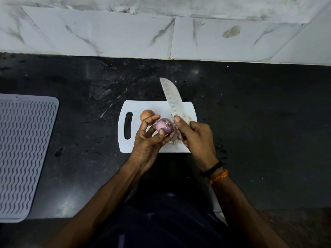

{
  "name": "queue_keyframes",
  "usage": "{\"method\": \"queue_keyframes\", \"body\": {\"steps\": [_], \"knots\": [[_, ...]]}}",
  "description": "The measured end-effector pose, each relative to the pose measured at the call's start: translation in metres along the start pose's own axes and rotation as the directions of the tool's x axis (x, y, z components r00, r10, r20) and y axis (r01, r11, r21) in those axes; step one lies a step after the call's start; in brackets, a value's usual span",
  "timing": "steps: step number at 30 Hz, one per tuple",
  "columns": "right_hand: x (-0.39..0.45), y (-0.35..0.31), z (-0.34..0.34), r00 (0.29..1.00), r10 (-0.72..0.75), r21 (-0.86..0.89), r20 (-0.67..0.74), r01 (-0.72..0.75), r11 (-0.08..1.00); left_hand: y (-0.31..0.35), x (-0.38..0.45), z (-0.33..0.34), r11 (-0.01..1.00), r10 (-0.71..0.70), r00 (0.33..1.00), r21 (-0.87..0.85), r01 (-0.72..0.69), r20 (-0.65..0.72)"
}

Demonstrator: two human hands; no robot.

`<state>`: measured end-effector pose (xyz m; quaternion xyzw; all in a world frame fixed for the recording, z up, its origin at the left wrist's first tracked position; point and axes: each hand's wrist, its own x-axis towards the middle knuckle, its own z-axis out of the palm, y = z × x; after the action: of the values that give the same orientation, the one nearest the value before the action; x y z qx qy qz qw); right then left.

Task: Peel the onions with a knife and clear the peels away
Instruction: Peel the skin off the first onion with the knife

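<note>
Surface: I am looking down at a dark speckled surface [250,122] that is running up to a white marbled tile wall [107,33] along its far edge.
Board: a white cutting board [141,106] is lying at the middle of the surface, its handle slot toward the left edge.
Left grip: my left hand [148,138] is holding the purple onion [163,125] above the middle of the board, thumb and fingers curling round it; I am seeing its outer skin mostly gone.
Right grip: my right hand [195,138] is clasping the knife [172,97] by its handle, the thumb lying on the blade just beside the onion; the pale dimpled blade is pointing away toward the far edge of the surface, past the far edge of the board.
Second onion: a brown-skinned onion [146,114] is sitting on the board near the slot, partly behind my left fingers.
Peels: pale peel scraps [174,138] are lying on the board under my hands, near its near edge.
Mat: a grey ridged mat [23,149] is lying at the left edge of the surface.
Wrist: a black band [212,169] and an orange thread [219,176] are sitting on my right wrist.
</note>
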<state>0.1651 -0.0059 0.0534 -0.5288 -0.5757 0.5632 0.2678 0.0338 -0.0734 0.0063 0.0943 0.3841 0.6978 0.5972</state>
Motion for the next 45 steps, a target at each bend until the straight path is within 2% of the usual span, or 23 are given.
{"method": "queue_keyframes", "body": {"steps": [3, 6, 13, 19, 26, 30, 33, 36, 38, 40, 42, 45], "knots": [[0.003, 0.008, -0.012, 0.996, -0.079, -0.241, -0.037, 0.068, 0.968, 0.002, 0.0, -0.002, 1.0, -0.022, 1.0, -0.007, 0.022, 0.001], [0.003, 0.013, -0.017, 0.989, -0.145, -0.43, 0.002, 0.132, 0.893, 0.001, 0.001, -0.001, 1.0, -0.03, 0.999, 0.009, 0.03, 0.016], [0.003, 0.015, -0.017, 0.964, -0.264, -0.566, 0.034, 0.237, 0.789, -0.001, 0.001, -0.002, 0.996, -0.071, 0.997, -0.056, 0.072, 0.034], [0.0, 0.011, -0.013, 0.943, -0.331, -0.568, 0.041, 0.294, 0.769, -0.002, 0.0, -0.004, 0.994, -0.087, 0.996, -0.062, 0.088, 0.026], [0.0, 0.013, -0.007, 0.951, -0.31, -0.623, 0.016, 0.252, 0.741, -0.001, -0.001, -0.002, 0.994, -0.111, 0.994, -0.015, 0.11, -0.011], [0.002, 0.014, -0.007, 0.968, -0.25, -0.63, 0.032, 0.214, 0.746, -0.001, -0.002, -0.001, 0.996, -0.07, 0.996, 0.059, 0.073, -0.058], [0.002, 0.01, -0.007, 0.986, -0.167, -0.515, 0.025, 0.156, 0.843, -0.003, 0.001, -0.002, 0.985, 0.019, 0.998, 0.171, -0.008, -0.064], [-0.002, 0.0, -0.007, 0.992, -0.03, -0.211, 0.123, 0.056, 0.976, -0.005, 0.004, -0.004, 0.947, 0.096, 0.991, 0.316, -0.063, -0.089], [-0.003, -0.004, -0.006, 0.987, 0.018, -0.015, 0.161, -0.016, 1.0, -0.006, 0.003, -0.006, 0.932, 0.119, 0.985, 0.357, -0.068, -0.124], [0.0, -0.003, -0.008, 0.993, 0.039, 0.046, 0.115, -0.044, 0.998, -0.007, 0.002, -0.007, 0.941, 0.117, 0.984, 0.33, -0.066, -0.136], [0.002, 0.0, -0.013, 0.997, 0.044, -0.027, 0.062, -0.042, 0.999, -0.006, -0.001, -0.004, 0.96, 0.108, 0.986, 0.272, -0.071, -0.125], [0.003, 0.003, -0.021, 0.999, 0.001, -0.254, 0.048, 0.011, 0.967, -0.002, -0.001, 0.001, 0.969, 0.118, 0.99, 0.228, -0.096, -0.084]]}}
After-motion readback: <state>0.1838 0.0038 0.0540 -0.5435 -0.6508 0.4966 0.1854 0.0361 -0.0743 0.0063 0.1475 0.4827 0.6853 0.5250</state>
